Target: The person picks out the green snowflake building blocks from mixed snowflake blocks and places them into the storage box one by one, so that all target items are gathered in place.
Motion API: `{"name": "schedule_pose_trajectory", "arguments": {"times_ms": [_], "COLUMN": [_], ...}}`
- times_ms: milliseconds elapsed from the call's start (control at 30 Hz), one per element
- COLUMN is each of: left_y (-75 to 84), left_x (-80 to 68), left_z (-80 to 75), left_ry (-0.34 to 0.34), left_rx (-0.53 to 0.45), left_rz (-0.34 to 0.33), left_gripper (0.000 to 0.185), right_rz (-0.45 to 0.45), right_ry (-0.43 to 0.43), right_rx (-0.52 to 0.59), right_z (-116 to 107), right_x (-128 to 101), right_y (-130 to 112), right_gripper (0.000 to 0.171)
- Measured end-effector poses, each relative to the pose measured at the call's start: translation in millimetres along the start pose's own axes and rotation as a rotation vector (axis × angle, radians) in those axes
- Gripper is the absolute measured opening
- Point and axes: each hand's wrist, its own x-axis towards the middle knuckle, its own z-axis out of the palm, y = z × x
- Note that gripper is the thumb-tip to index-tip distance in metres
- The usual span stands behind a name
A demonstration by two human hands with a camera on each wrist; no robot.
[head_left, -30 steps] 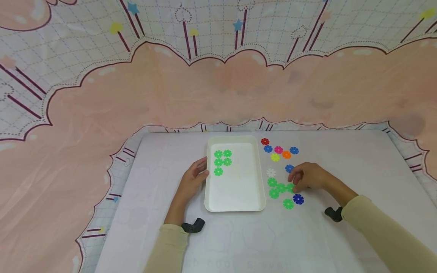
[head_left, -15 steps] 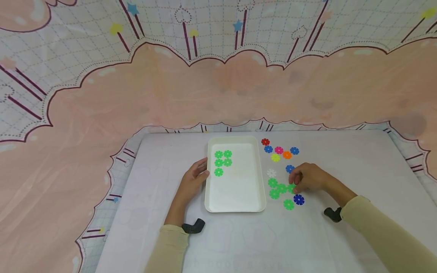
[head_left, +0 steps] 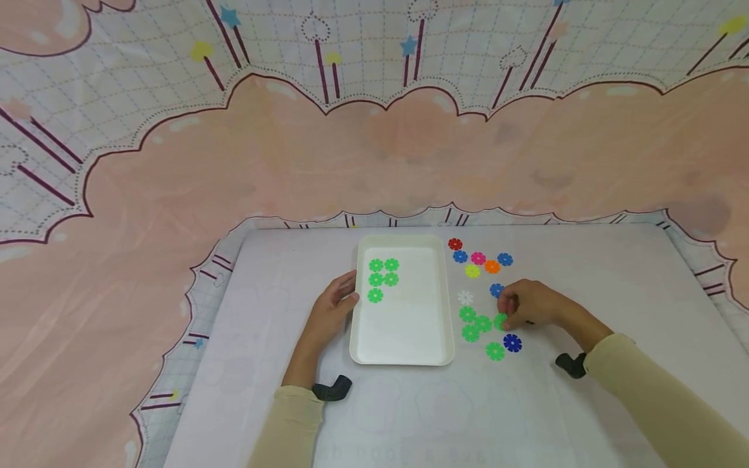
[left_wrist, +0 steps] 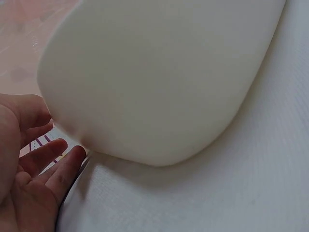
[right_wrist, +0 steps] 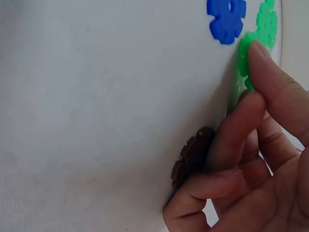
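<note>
Right of tray (head_left: 447, 305) | right hand (head_left: 529, 304) pinches green disc (head_left: 500, 321), flat | left hand (head_left: 330, 309) relaxed, touching tray's long side

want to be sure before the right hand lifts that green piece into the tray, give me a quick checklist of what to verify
1. Right hand on a green snowflake-shaped plastic disc: ok, fingers touch its edge.
2. Disc actually pinched: cannot tell, the hand hides most of it.
3. Neighbouring green discs clear of the grip: not ok, they lie right against it.
4. White rectangular plastic tray steadied: ok, left hand rests against its left rim.
5. Room in the tray: ok, five green discs fill only its far left corner.
6. Dark blue disc out of the way: ok, it lies nearer the person.
</note>
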Motion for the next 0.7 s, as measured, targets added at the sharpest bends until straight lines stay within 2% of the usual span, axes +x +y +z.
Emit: {"name": "schedule_pose_trajectory", "arguments": {"times_ms": [300,700], "left_y": [1.2,1.2], "left_x": [-1.3,-1.6], "left_z": [-0.2,0.7], "left_ry": [-0.012,-0.005], "left_rx": [-0.006,0.013], "left_rz": [0.004,-0.017], "left_gripper": [0.053,0.052], "right_rz": [0.003,0.02], "right_ry": [-0.015,0.017], "right_rx": [0.098,0.122], "right_z": [-4.8,-6.7], "right_x": [-0.7,3.6], "right_y": [0.7,0.2], "right_gripper": [0.024,0.025]}}
